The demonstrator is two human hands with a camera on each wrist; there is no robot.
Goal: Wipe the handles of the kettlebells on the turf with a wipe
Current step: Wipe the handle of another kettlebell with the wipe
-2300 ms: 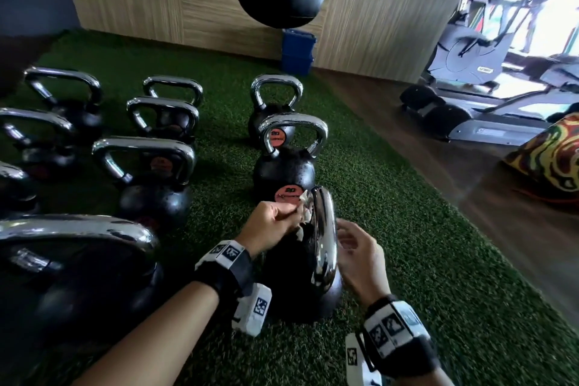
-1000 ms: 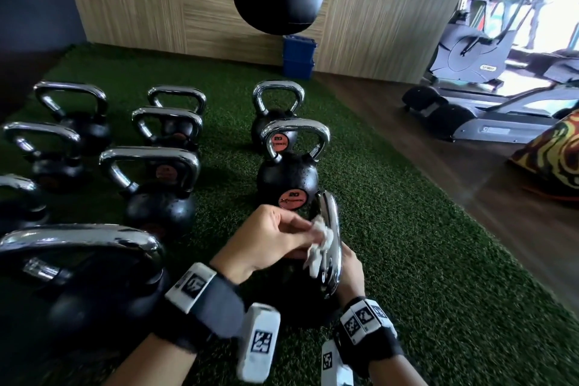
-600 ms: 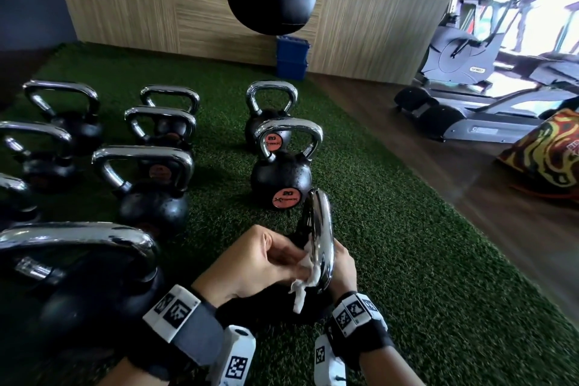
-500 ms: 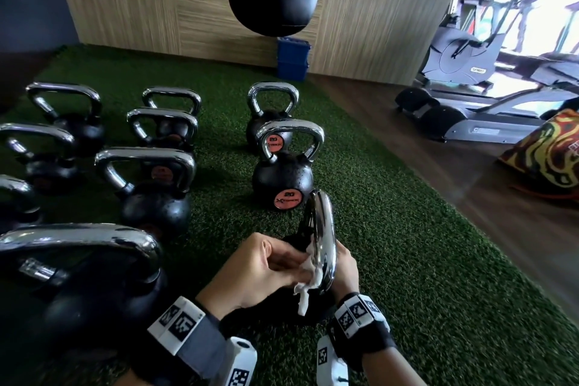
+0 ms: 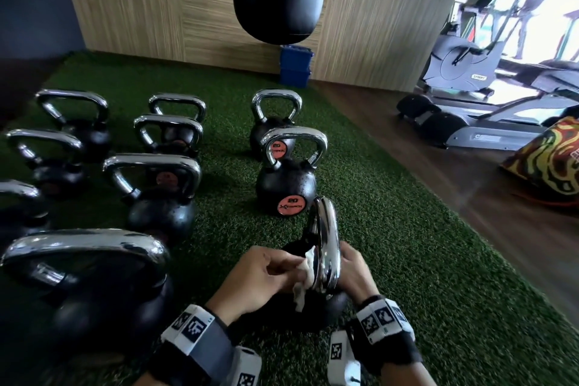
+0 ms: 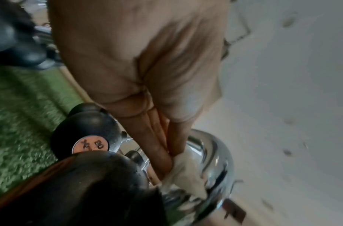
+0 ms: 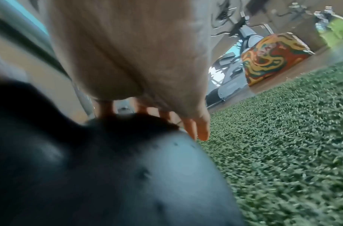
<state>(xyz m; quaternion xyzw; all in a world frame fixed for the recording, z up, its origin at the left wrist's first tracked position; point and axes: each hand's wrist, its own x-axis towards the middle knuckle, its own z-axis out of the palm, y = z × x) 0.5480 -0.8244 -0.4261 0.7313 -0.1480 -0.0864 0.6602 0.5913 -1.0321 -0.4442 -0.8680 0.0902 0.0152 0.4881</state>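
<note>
Crumpled white wipe (image 5: 308, 273) pressed on nearest kettlebell's chrome handle (image 5: 327, 244) — on turf (image 5: 407, 260).

Both forearms are bare, with no sleeves in view. The left hand (image 5: 263, 276) has a broad dark grey band around its wrist, topped by a white strip printed with black square marker patterns. The right hand (image 5: 354, 273) has a black wrist band carrying the same white strip with black markers. Under each wrist hangs a small white block bearing another black-and-white square marker. Both hands are ungloved.
</note>
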